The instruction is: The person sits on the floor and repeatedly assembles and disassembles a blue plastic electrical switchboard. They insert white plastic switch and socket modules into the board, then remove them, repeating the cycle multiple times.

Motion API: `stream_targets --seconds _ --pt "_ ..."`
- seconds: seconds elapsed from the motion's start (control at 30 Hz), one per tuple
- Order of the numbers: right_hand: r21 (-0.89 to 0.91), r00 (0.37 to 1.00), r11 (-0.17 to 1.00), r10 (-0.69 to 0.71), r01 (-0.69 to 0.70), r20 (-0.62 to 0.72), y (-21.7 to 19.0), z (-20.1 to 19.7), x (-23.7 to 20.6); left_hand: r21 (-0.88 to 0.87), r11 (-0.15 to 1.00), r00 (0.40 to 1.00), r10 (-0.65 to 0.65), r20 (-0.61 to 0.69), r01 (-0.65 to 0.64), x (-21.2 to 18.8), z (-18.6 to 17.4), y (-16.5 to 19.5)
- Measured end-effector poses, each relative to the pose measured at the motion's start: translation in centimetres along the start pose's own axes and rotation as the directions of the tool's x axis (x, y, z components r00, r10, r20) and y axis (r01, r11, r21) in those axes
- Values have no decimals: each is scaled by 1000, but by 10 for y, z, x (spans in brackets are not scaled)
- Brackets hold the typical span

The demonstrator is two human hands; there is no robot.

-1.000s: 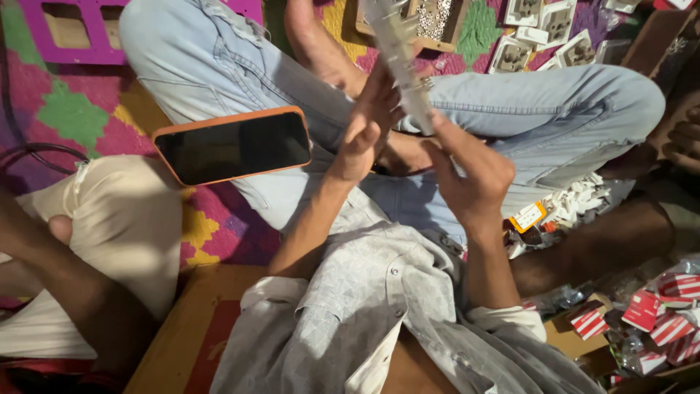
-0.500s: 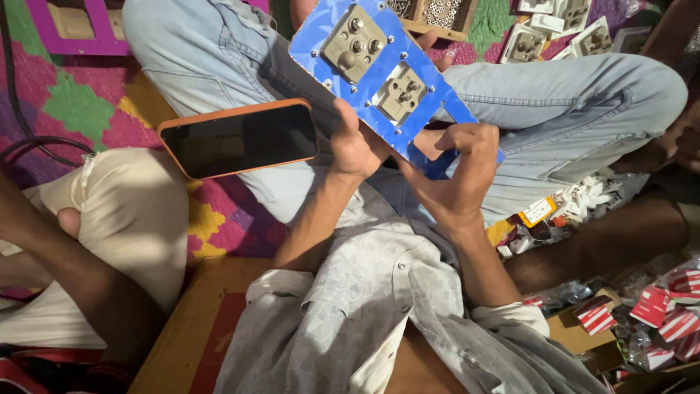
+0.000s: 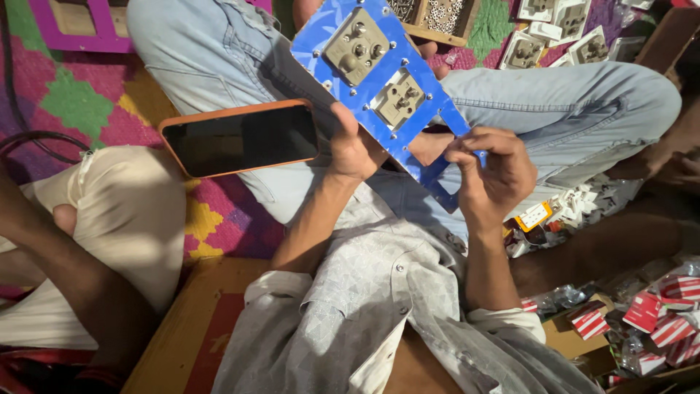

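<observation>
Glossy blue panel (image 3: 408,95) with two beige sockets, gripped by both hands.

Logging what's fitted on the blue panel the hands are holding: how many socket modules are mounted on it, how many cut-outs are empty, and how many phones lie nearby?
Beige socket modules on the blue panel: 2
Empty cut-outs: 1
Phones with orange case: 1
Total: 4
The left hand and right hand both grip the panel.

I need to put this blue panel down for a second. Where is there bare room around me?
Bare mat shows upper left, between the purple frame and the phone on the knee. Lower right is crowded with red-and-white packets and white parts. Both the left hand and right hand grip the blue panel.
</observation>
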State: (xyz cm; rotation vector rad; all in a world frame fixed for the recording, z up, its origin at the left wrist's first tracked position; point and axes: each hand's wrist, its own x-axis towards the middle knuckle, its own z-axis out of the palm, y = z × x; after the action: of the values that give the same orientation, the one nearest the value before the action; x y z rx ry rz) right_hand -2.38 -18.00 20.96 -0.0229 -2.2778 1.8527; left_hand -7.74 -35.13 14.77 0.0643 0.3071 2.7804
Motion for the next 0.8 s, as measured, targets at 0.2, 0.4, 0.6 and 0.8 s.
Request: stream_targets --seconds 0.2,0.4,0.6,0.8 --pt "-214 986 976 -7 44 169 -27 6 12 71 993 996 88 23 -90 0 -26 -17" --pt "-571 922 771 -52 281 383 -27 16 11 355 920 963 230 -141 -168 -1 -47 -37" --pt "-75 948 954 296 -289 115 9 3 18 487 863 964 228 -134 -137 2 -39 -19" --pt "-14 895 916 396 -402 204 1 -28 58 419 898 970 206 -125 -137 2 -26 -7"
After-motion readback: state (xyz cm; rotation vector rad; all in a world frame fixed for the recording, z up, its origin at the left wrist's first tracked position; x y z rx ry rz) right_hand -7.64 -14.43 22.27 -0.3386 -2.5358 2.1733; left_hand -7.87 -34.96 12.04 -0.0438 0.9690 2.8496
